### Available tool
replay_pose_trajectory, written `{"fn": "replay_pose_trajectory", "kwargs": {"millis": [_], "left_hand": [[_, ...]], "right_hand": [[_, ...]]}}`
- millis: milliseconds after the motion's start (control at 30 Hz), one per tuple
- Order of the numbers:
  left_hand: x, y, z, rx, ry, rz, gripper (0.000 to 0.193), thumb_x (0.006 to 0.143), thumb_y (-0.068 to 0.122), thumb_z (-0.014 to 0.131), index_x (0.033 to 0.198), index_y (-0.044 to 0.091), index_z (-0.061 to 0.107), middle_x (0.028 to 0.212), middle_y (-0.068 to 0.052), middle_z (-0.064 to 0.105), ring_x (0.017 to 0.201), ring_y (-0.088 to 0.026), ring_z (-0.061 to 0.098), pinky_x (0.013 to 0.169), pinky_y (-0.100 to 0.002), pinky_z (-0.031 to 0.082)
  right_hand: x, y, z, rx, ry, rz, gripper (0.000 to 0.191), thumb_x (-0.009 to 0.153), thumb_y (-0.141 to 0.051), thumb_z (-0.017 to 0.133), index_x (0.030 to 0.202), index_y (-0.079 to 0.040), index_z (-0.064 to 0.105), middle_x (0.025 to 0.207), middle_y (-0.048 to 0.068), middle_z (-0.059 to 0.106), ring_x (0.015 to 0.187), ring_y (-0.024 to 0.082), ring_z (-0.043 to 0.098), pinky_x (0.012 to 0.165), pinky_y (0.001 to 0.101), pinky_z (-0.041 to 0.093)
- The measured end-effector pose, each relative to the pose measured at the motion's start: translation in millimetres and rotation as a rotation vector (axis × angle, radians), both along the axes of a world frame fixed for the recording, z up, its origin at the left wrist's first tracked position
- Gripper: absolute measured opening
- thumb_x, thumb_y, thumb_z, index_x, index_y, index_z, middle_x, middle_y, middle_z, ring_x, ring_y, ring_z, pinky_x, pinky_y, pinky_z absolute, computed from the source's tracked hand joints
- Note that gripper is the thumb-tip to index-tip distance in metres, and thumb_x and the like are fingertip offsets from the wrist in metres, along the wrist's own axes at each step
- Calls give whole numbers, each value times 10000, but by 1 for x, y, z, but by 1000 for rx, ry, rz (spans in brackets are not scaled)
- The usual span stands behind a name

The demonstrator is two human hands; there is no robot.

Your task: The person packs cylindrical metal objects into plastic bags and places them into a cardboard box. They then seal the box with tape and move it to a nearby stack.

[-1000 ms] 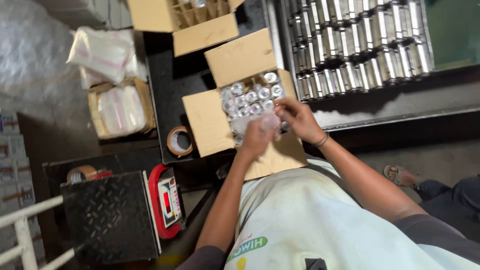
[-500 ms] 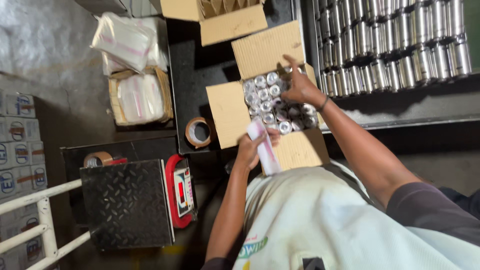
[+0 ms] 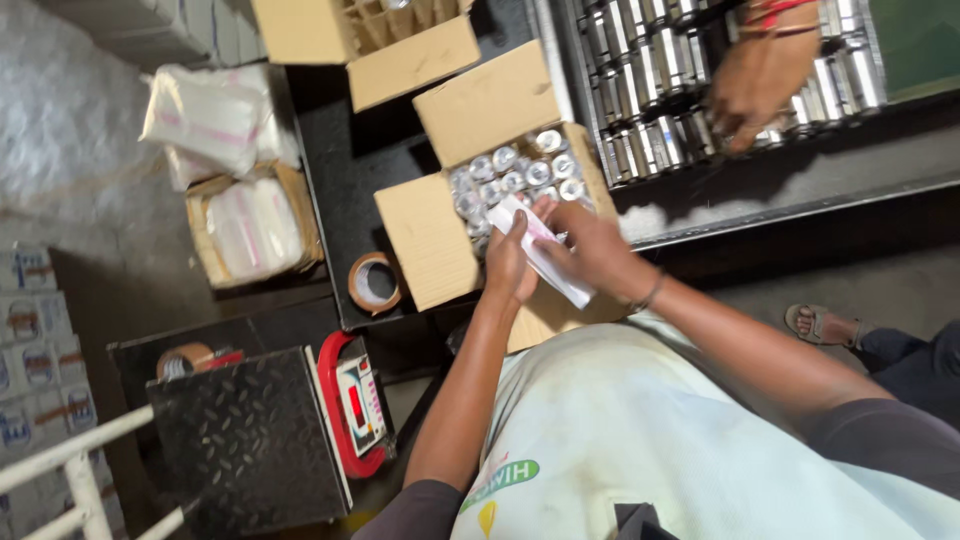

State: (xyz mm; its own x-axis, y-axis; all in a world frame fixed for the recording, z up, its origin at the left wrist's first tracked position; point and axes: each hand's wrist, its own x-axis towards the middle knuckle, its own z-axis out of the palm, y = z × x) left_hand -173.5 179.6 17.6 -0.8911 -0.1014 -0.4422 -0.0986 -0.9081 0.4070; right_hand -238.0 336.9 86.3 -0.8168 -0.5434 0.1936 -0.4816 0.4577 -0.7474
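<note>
Holding a folded white packet (image 3: 545, 255) between them, both hands meet just over the near edge of an open cardboard carton (image 3: 430, 240). Left hand (image 3: 510, 265): fingers curled about the packet's left side, gripping it. Right hand (image 3: 590, 245): fingers closed on the packet's upper and right part, a thin band at the wrist. Packet: white, flat, slightly crumpled, tilted, one end hanging down toward the person's pale shirt (image 3: 640, 440). Carton: flaps spread open, filled with upright shiny metal cans (image 3: 520, 175) standing close together in rows, tops showing. Beside the carton, on its left: one roll of brown packing tape (image 3: 374, 283) lying flat on the dark table (image 3: 335, 170). Beyond the carton: a second open carton (image 3: 400, 50) with card dividers inside. Right of both: a metal tray (image 3: 640, 90) of more cans packed in rows, with another person's hand (image 3: 762, 75) reaching down onto them, red bands at its wrist. Left of the table: a smaller box of clear plastic bags (image 3: 252, 228), and a loose bundle of similar bags (image 3: 215, 120) above it. Nearer the person, lower left: a dark checker-plate weighing platform (image 3: 245, 440) with a red-edged display unit (image 3: 355, 405) on its right side, and a second tape roll (image 3: 185, 358) just behind it. Lower right: a sandalled foot (image 3: 818, 323) on the floor.
</note>
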Motion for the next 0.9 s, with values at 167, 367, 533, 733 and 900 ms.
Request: {"fn": "replay_pose_trajectory", "kwargs": {"millis": [167,367,533,733,900], "left_hand": [[-8,-7,-2,-204,-63,-302,403,1017,117,602,1400,42,498,1190,-101,738,869,-192,638,698,-304,537],[-15,-6,25,-1528,129,-335,219,906,224,785,1001,28,803,801,-82,744,616,-158,677,582,-300,564],[-3,-2,81,-1087,-57,-495,184,825,171,814,897,6,772,724,-141,712,556,-194,636,491,-355,456],[6,-32,112,-1628,-108,-300,275,880,210,778,991,-41,761,759,-199,743,626,-224,716,623,-368,550],[-2,-12,102,-1576,49,-378,323,938,214,701,1127,-48,706,884,-209,755,722,-225,729,677,-357,559]], "right_hand": [[-8,28,1,-214,-515,-121,246,1054,-269,703,1038,-24,715,899,209,626,834,422,550,731,439,454],[-24,49,24,165,-112,115,418,852,-277,805,1115,21,673,1077,166,692,976,299,670,801,413,525],[5,57,58,-437,-773,-55,510,801,-195,781,1256,-60,595,1045,190,710,941,281,680,839,418,548],[-80,175,16,534,314,-658,460,828,-178,805,1126,134,646,1080,330,566,992,430,587,832,498,501],[-122,219,-15,519,19,-745,401,891,-295,809,826,88,709,722,249,649,655,366,656,652,450,520]]}}
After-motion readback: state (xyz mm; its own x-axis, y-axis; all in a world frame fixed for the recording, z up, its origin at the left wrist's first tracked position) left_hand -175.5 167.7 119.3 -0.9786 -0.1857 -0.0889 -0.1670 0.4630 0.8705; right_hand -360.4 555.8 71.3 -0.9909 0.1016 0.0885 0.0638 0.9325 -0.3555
